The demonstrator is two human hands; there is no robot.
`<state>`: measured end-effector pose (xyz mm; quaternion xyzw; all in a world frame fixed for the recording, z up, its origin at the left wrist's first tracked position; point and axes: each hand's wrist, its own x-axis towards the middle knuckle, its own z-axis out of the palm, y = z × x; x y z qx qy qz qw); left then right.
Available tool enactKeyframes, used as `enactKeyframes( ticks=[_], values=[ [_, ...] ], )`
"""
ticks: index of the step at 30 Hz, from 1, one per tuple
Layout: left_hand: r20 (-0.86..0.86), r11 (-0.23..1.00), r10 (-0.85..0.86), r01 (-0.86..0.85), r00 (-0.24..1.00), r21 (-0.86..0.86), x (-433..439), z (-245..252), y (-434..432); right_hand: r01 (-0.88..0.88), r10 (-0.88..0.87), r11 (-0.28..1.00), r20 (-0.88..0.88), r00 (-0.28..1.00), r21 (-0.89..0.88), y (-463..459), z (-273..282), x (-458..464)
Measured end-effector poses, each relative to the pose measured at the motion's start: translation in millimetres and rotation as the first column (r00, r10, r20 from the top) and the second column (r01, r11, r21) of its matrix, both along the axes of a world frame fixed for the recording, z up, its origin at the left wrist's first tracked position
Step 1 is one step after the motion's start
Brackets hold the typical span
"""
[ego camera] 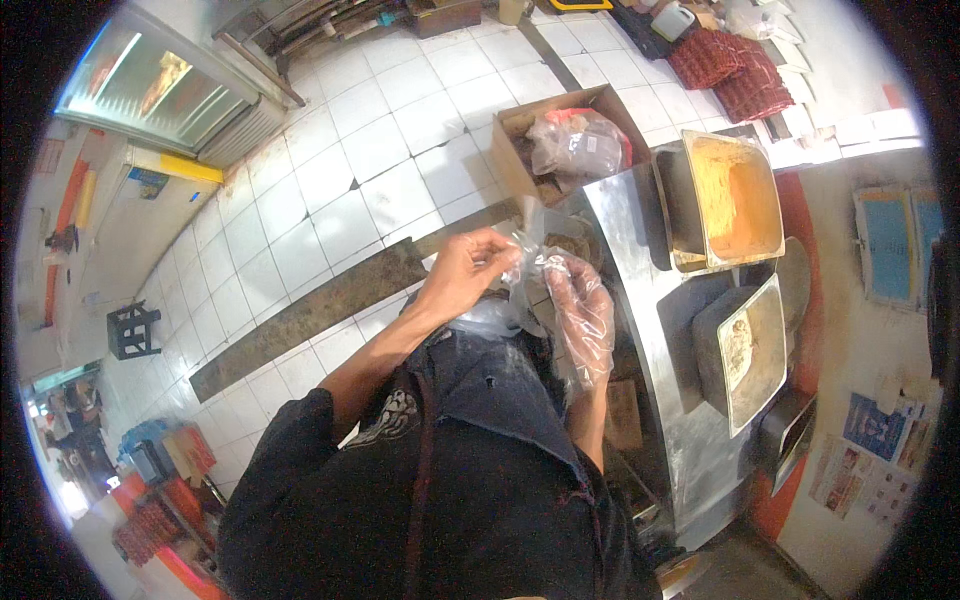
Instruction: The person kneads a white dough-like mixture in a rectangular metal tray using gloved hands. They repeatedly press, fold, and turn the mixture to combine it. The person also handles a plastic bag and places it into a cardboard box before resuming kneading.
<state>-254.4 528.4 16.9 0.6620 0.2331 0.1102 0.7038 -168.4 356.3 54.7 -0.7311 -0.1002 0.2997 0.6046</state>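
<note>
My bare left hand (466,271) pinches a thin clear plastic piece (531,221) between thumb and fingers, in front of my body. It looks like a disposable glove, though its full shape cannot be made out. My right hand (581,311) wears a clear disposable plastic glove that reaches to the wrist, and its fingertips grip the same film from the other side. Below both hands hangs a dark apron (495,382). Beyond them, a cardboard box (517,154) holds a clear plastic bag (577,146) with red edging.
On my right, a stainless steel counter (637,232) carries deep metal food pans, one holding an orange-yellow residue (739,199) and another a pale powdery one (742,352). A glass-front display cabinet (161,82) stands far left. A small black stool (133,330) sits on the white tiled floor (322,172).
</note>
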Motion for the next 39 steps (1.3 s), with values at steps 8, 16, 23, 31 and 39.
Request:
enactKeyframes(
  ticks=[8, 16, 23, 31, 39],
  values=[
    [-0.068, 0.989, -0.136, 0.14, 0.988, 0.05, -4.1, 6.9, -14.0, -0.1, 0.095, 0.994, -0.1, 0.99, -0.043, -1.7, -4.0, -3.2],
    [-0.205, 0.988, -0.057, 0.085, 0.977, 0.132, -6.8, 6.9, -5.7, 0.128, -0.126, 0.992, -0.06, 0.99, 0.024, -4.6, -13.5, 1.8],
    [0.095, 0.903, -0.046, 0.001, 0.994, 0.429, -12.2, -13.8, -14.4, 0.124, -0.139, 0.983, 0.113, 0.984, 0.134, 22.9, -3.4, -13.5],
    [-0.038, 0.843, 0.238, -0.187, 0.97, 0.505, -22.0, -11.2, -9.6, 0.073, -0.088, 0.993, 0.175, 0.981, 0.089, -0.7, -35.9, 21.1],
    [0.221, 0.826, 0.096, -0.201, 0.971, 0.527, -13.5, -25.3, -23.7, -0.196, 0.187, 0.967, 0.072, 0.98, 0.162, 28.0, -28.9, -12.9]
  ],
)
